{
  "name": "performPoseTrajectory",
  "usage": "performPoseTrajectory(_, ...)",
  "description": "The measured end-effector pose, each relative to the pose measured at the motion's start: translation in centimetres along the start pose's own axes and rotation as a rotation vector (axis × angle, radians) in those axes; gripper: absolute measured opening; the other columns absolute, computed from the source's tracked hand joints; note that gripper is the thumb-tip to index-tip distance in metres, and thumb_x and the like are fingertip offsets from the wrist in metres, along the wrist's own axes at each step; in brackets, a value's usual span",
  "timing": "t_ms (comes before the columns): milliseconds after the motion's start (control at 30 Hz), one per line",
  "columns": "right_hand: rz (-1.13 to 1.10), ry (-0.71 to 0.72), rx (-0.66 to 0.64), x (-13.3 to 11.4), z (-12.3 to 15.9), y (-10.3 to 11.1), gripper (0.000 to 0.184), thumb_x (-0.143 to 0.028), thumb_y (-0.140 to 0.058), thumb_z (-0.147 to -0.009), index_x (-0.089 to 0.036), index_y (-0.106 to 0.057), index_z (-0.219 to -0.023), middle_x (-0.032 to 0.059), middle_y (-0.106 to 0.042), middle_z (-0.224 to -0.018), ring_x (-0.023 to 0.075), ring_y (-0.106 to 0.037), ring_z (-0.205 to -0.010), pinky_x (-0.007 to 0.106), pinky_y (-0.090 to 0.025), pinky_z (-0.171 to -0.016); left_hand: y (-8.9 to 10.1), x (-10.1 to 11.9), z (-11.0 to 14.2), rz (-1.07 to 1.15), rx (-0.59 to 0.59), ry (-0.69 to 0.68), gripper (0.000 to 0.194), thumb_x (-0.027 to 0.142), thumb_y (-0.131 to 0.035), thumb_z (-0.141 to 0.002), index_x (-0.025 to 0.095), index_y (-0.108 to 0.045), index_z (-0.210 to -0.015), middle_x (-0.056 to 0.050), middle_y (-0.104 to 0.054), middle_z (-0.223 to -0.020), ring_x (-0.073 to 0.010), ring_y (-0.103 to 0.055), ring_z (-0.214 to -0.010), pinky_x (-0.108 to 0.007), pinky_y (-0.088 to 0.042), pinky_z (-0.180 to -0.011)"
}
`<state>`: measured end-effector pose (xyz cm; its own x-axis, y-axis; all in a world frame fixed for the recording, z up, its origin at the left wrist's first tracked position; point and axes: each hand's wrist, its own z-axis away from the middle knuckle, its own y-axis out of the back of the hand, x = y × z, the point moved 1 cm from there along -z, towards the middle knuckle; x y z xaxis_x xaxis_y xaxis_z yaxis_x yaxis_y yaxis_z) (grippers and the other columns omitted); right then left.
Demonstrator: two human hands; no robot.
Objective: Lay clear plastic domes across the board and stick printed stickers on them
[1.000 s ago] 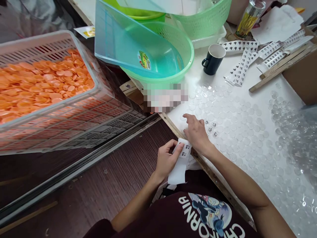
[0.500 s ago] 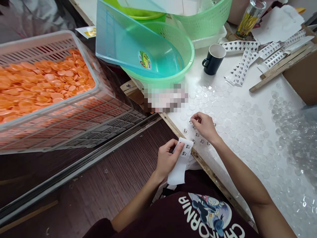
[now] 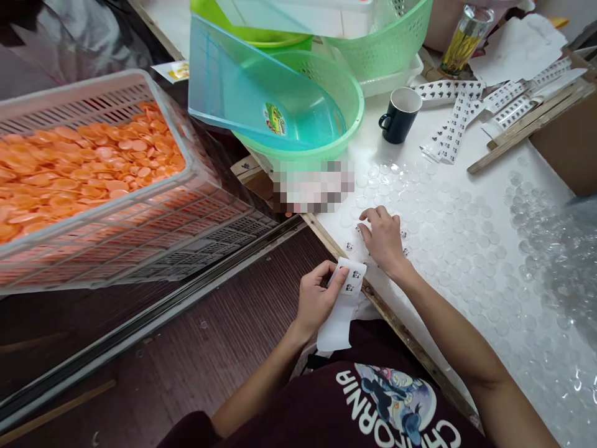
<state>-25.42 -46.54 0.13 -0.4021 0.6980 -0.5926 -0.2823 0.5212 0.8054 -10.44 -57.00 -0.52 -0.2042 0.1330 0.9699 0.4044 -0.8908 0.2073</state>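
Observation:
My left hand (image 3: 319,298) grips a white strip of stickers (image 3: 353,280) between thumb and fingers, just off the table's wooden edge. Small black-and-white figures show at the strip's upper end, and its lower part hangs blank. Over the white table my right hand (image 3: 385,239) has its thumb and index finger apart, with nothing seen between them. A small sticker (image 3: 359,229) shows right by the thumb tip. Another stickered disc (image 3: 349,246) lies nearer the edge, and more show beside the hand, which partly covers them. Clear round discs (image 3: 452,242) are spread to the right.
At left stands a white crate (image 3: 186,177) of orange discs (image 3: 93,165). Behind my hands are a green basin (image 3: 357,121) with a blue tray (image 3: 224,93) in it, a dark mug (image 3: 398,118) and sticker sheets (image 3: 450,127). Clear discs heap up (image 3: 569,261) at right.
My right hand came back from the left over the stickered discs, its finger and thumb pinched, and then parted them. My left hand keeps its hold on the strip. The view has shifted slightly.

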Motion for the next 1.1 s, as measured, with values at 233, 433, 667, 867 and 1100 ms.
performPoseTrajectory(233,-0.493,0.001,-0.249,0.2,6.2,2.5,0.022,-0.036,-0.073,-0.083,-0.023,-0.064,-0.097,0.0009,-0.069,-0.091,0.0156,-0.058,-0.073,0.031,-0.045,-0.071,-0.6,-0.1,0.2,0.039,0.030,-0.014,0.039,0.046,-0.064,-0.090,0.017,-0.058,-0.064,0.002,-0.052,-0.060,-0.0110,-0.044,-0.057,-0.022,-0.037,-0.054)
performPoseTrajectory(433,-0.522,0.003,-0.290,0.9,8.0,3.3,0.018,-0.030,-0.058,-0.092,-0.022,-0.062,-0.076,-0.0018,-0.061,-0.068,0.0155,-0.055,-0.065,0.029,-0.042,-0.065,-1.4,0.4,0.3,0.146,-0.077,-0.003,0.025,0.041,-0.067,-0.088,0.017,-0.069,-0.094,-0.003,-0.068,-0.084,-0.0148,-0.059,-0.073,-0.023,-0.046,-0.065)
performPoseTrajectory(667,-0.374,0.067,-0.080,1.5,9.1,3.9,0.008,-0.026,-0.061,-0.093,-0.022,-0.066,-0.097,0.0023,-0.070,-0.093,0.0172,-0.060,-0.077,0.034,-0.043,-0.080,-2.4,0.7,0.3,0.156,-0.088,0.020,0.024,0.037,-0.068,-0.088,0.015,-0.065,-0.078,0.000,-0.062,-0.070,-0.0115,-0.051,-0.062,-0.022,-0.041,-0.059)
performPoseTrajectory(867,-0.215,0.171,0.104,1.6,9.9,4.2,0.006,-0.023,-0.061,-0.095,-0.022,-0.067,-0.094,0.0033,-0.069,-0.093,0.0194,-0.063,-0.089,0.037,-0.039,-0.085,-3.0,0.8,0.1,0.131,-0.073,0.025,0.026,0.038,-0.068,-0.087,0.015,-0.065,-0.076,0.001,-0.060,-0.068,-0.0110,-0.050,-0.061,-0.021,-0.040,-0.057)
performPoseTrajectory(1100,-0.342,0.104,0.263,2.1,9.6,4.7,0.011,-0.028,-0.061,-0.094,-0.024,-0.066,-0.086,0.0029,-0.066,-0.085,0.0200,-0.060,-0.083,0.038,-0.044,-0.080,-3.3,0.7,-0.1,0.106,-0.073,0.023,0.028,0.039,-0.067,-0.088,0.016,-0.062,-0.073,0.002,-0.057,-0.065,-0.0106,-0.048,-0.060,-0.022,-0.038,-0.056)
